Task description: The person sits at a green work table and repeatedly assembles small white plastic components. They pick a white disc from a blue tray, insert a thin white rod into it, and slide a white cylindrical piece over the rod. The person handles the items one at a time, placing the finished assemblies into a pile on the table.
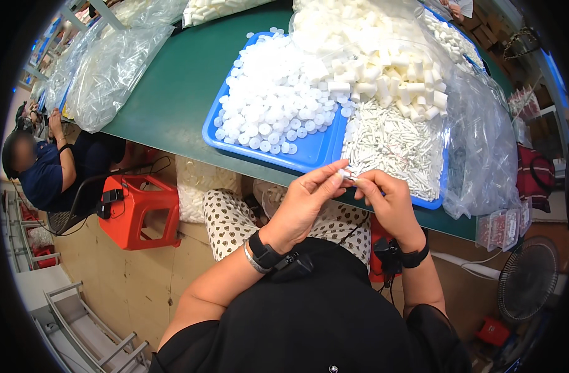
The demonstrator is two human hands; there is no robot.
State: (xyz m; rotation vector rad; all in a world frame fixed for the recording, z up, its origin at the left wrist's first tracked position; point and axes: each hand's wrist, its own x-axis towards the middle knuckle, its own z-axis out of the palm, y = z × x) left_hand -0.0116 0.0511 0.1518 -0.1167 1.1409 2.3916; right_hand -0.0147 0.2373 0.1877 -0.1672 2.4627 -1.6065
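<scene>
My left hand point(309, 202) and my right hand point(385, 199) meet just in front of the table's near edge. Both are closed in a pinch on a small white piece point(347, 174), mostly hidden by the fingertips. Beyond them lies a blue tray point(297, 158) heaped with translucent white discs point(266, 99). To its right, a second blue tray point(445, 180) holds a pile of slim white pin-like parts point(390, 146). Cream-coloured short cylinders point(405, 84) spill from a clear bag point(365, 28) over the far part of both trays.
The green table point(172, 115) carries clear plastic bags on the left point(113, 71) and right point(480, 143). Small clear boxes point(499, 227) hang near its right corner. A red stool point(140, 211), a seated person point(45, 165) and a black fan point(528, 276) flank me.
</scene>
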